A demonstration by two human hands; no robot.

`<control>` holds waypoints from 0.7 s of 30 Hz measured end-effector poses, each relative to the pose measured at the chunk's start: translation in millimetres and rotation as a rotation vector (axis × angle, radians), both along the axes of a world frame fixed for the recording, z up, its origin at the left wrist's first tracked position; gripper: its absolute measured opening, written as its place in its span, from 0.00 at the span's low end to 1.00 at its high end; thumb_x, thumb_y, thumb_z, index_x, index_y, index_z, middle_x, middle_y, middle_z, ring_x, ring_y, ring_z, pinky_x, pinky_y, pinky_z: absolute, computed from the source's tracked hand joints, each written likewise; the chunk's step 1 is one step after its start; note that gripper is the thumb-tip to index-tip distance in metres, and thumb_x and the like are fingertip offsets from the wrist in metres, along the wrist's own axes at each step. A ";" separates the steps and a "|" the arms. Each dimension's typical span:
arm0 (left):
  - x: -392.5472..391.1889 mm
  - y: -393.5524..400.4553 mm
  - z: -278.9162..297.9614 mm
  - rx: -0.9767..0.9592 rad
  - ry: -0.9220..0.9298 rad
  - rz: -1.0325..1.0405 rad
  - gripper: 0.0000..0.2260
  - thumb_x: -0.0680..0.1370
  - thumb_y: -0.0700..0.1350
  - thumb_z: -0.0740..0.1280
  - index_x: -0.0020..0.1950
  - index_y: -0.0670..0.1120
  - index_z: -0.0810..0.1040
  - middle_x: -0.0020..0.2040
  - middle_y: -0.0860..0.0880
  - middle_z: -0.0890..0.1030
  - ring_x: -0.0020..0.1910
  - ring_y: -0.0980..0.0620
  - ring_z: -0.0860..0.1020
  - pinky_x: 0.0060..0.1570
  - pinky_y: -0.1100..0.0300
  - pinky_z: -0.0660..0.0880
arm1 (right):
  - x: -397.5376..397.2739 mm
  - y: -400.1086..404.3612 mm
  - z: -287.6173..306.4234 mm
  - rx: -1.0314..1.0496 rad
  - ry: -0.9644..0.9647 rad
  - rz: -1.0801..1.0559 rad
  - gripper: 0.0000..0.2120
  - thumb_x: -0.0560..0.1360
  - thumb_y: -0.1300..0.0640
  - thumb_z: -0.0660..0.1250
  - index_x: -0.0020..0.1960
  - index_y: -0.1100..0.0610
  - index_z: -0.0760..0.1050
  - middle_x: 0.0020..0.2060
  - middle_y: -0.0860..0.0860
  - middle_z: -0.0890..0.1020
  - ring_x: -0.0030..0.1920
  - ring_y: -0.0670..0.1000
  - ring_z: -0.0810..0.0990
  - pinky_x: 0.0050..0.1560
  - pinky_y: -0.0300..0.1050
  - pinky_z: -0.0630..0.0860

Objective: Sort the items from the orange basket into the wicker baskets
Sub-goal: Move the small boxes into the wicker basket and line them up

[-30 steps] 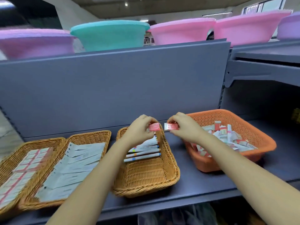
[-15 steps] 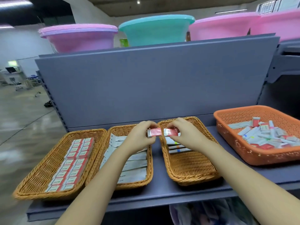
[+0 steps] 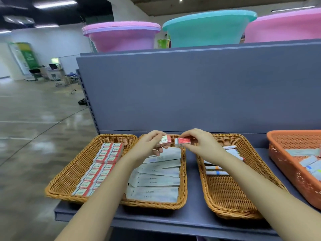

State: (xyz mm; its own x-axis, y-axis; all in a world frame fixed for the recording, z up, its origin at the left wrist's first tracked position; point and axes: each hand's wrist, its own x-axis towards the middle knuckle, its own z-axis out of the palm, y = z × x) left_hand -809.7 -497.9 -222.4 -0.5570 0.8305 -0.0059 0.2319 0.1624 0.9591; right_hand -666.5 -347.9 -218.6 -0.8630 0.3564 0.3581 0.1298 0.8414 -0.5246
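My left hand (image 3: 150, 145) pinches one small red-and-white box (image 3: 164, 140) by its near end; my right hand (image 3: 199, 145) pinches a second small box (image 3: 183, 141) of the same kind. The two boxes are held end to end, close together, above the far rim of the middle wicker basket (image 3: 182, 173).

Left wicker basket (image 3: 69, 173): two neat columns of red-and-white boxes (image 3: 102, 166), laid flat and packed side by side along its right half.

Middle wicker basket: a layered stack of long grey flat packets (image 3: 156, 181), lying crosswise.

Right wicker basket (image 3: 224, 204): a few slim white sticks with coloured bands (image 3: 215, 170), lying crosswise in the far half; the near half shows bare weave.

Orange basket (image 3: 288, 164), at the right edge and partly out of view: loose pale packets and small items in a jumble; their kinds cannot be told.

Surface: all four baskets stand in a row on a grey-blue shelf (image 3: 191, 221) with a plain back panel (image 3: 191, 87) of the same colour.

Above the panel: a pink tub (image 3: 121, 37), a teal tub (image 3: 208, 28) and another pink tub (image 3: 286, 26), side by side.

Room, to the left: a glossy grey floor (image 3: 34, 127), ceiling strip lights, a green banner (image 3: 28, 55) and blurred furniture far off.
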 end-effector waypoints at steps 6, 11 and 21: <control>-26.0 -21.9 -1.0 -0.048 0.113 -0.040 0.12 0.76 0.46 0.69 0.59 0.52 0.73 0.48 0.50 0.81 0.42 0.57 0.78 0.39 0.67 0.76 | -26.8 -16.1 0.0 -0.195 0.020 -0.007 0.05 0.78 0.52 0.63 0.49 0.49 0.77 0.39 0.42 0.79 0.41 0.41 0.78 0.42 0.30 0.71; -58.6 -46.2 -1.4 -0.002 0.160 -0.080 0.12 0.76 0.43 0.70 0.58 0.52 0.75 0.50 0.52 0.82 0.43 0.59 0.79 0.41 0.66 0.76 | -60.0 -42.9 -5.3 -0.491 0.042 -0.015 0.09 0.79 0.53 0.62 0.44 0.54 0.79 0.35 0.49 0.82 0.37 0.48 0.83 0.47 0.43 0.80; -132.9 -103.0 -8.8 0.008 0.225 -0.178 0.11 0.76 0.45 0.70 0.56 0.54 0.76 0.52 0.54 0.81 0.45 0.58 0.78 0.37 0.68 0.74 | -120.2 -112.9 -18.3 -0.770 0.070 0.013 0.10 0.72 0.64 0.71 0.53 0.58 0.78 0.43 0.56 0.80 0.39 0.50 0.80 0.42 0.41 0.79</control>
State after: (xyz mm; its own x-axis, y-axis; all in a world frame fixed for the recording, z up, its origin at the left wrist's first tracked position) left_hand -942.6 -600.9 -231.2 -0.3888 0.9149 0.1087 0.4636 0.0923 0.8812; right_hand -786.7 -460.8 -236.9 -0.8533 0.5171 0.0676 0.0671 0.2373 -0.9691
